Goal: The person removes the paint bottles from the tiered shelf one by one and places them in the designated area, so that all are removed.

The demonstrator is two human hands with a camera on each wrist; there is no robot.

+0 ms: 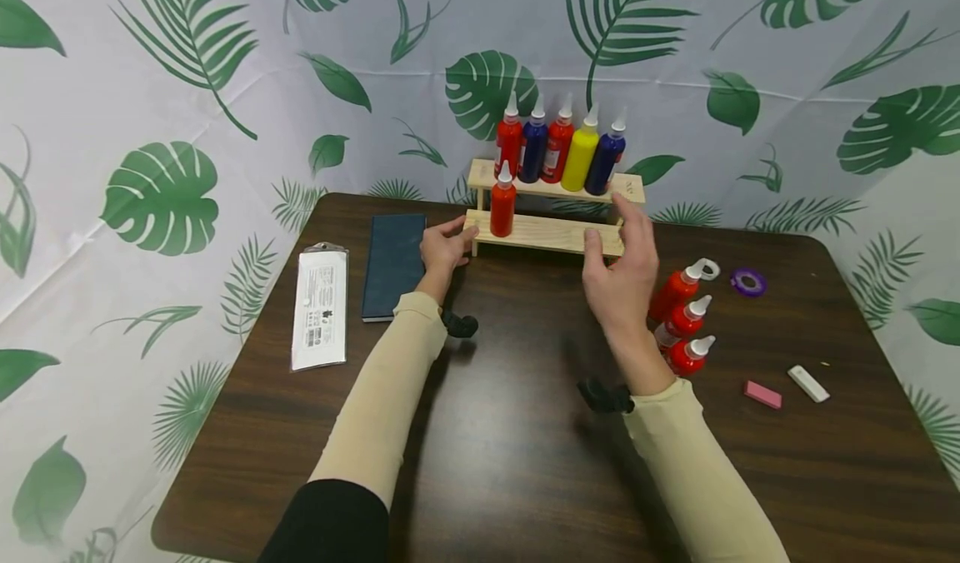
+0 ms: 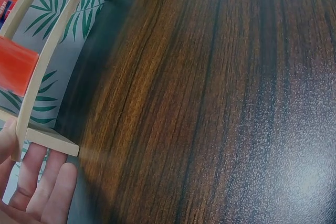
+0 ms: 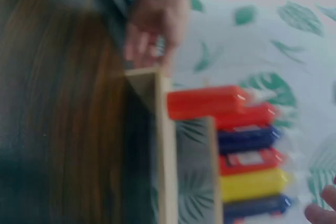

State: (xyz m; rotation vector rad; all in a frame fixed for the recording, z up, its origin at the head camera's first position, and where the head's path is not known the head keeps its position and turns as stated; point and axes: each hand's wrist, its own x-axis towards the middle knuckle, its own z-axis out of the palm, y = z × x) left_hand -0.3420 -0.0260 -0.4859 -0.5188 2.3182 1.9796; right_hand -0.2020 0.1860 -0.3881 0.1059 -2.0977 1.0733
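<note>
A two-tier wooden rack (image 1: pixel 555 228) stands at the back of the table. My left hand (image 1: pixel 444 251) grips the left end of its lower shelf, thumb above and fingers (image 2: pixel 59 192) beneath in the left wrist view. Near that end, an orange-red squeeze bottle (image 1: pixel 502 206) stands upright on the lower shelf. Red, dark blue and yellow bottles (image 1: pixel 580 156) line the upper shelf, white nozzles up. My right hand (image 1: pixel 626 276) is by the rack's right end, thumb and fingers spread apart, holding nothing. Only its fingertips (image 3: pixel 321 214) show in the right wrist view.
Three red bottles (image 1: pixel 683 320) stand right of my right hand, partly hidden by it. Beyond are a purple tape roll (image 1: pixel 748 281), a white roll (image 1: pixel 708 270), a pink block (image 1: pixel 762 394) and a white block (image 1: pixel 808 383). Left lie a dark notebook (image 1: pixel 393 255) and a white package (image 1: pixel 320 309).
</note>
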